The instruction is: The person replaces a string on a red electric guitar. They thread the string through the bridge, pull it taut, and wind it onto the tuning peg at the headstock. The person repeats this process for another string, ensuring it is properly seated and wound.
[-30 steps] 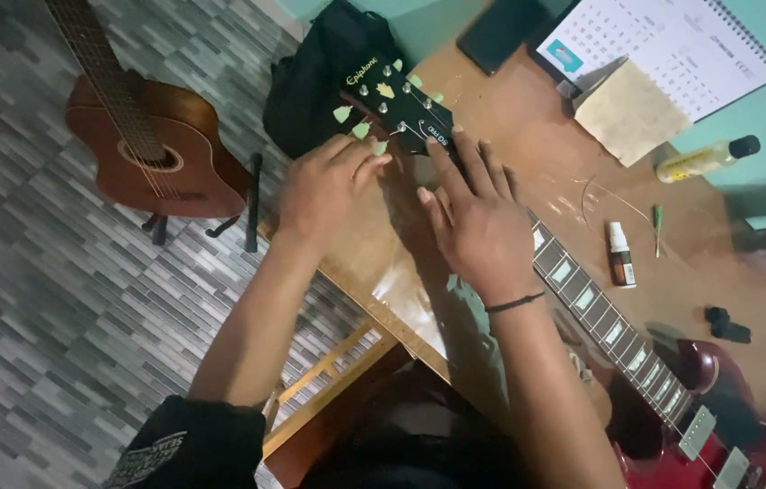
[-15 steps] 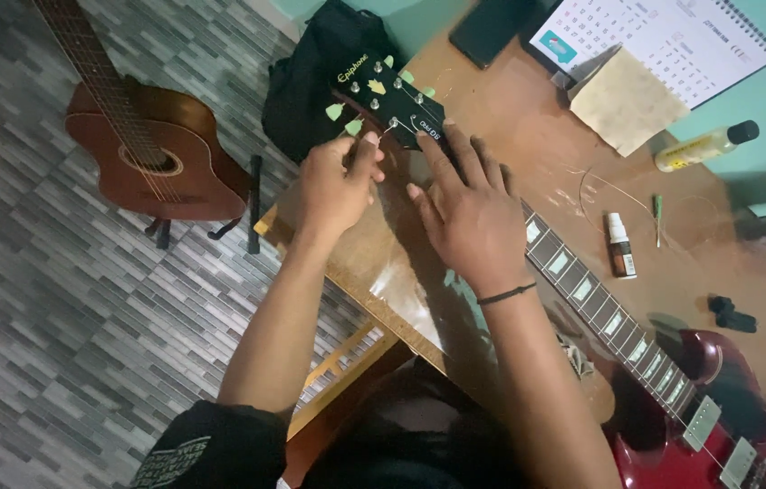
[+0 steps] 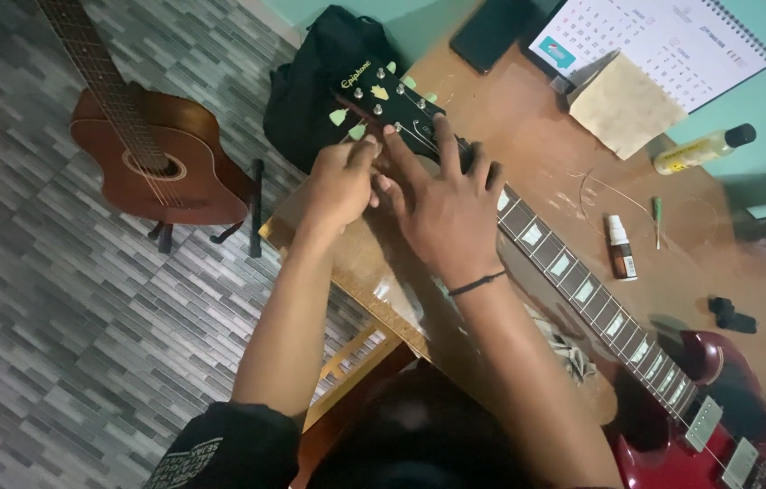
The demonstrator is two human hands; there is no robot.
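I see a red electric guitar lying across a brown wooden table, its glossy body at the near right and its dark neck running up and left to the black headstock near the table's far left corner. Pale green tuner buttons stick out along the headstock's edges. My left hand is curled narrow at the headstock's near edge, fingertips pinched at a tuner; I cannot tell exactly what they grip. My right hand lies spread wide over the top of the neck, fingers reaching onto the headstock, a thin black band on the wrist.

Behind the headstock sits a soft black bag. On the far side of the table rests a spiral-bound calendar, a tan square of paper or cloth and a dark flat phone. To the right lies a clear yellowish bottle with a black cap, a small white-capped bottle, a green-handled tool and a loop of thin wire. Small black pieces sit near the body. On the grey patterned floor at left, a brown acoustic guitar stands in a black stand.
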